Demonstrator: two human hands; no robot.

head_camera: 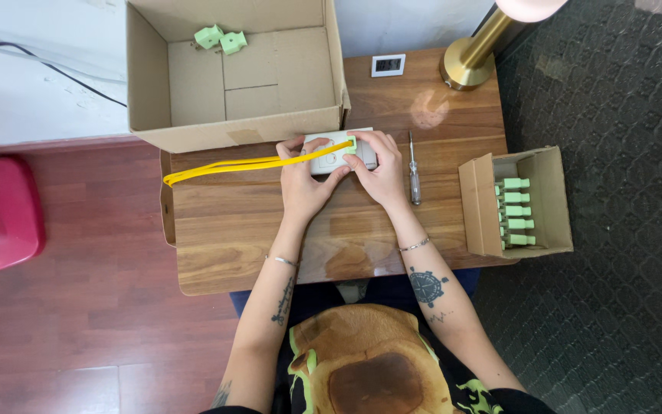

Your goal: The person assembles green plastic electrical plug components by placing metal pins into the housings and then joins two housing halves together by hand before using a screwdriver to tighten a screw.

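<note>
On the socket plate (329,153), both hands' apparent grip

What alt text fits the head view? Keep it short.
Seen from above, a person's left hand and right hand hold a white socket block with a yellow cable on a wooden table. A screwdriver lies right of it, beside a small box of green plugs; an open cardboard box holds two more.

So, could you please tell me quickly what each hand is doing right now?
Left hand: closed on the white socket, by the yellow cable.
Right hand: closed on the socket, fingers at its green part.
</note>
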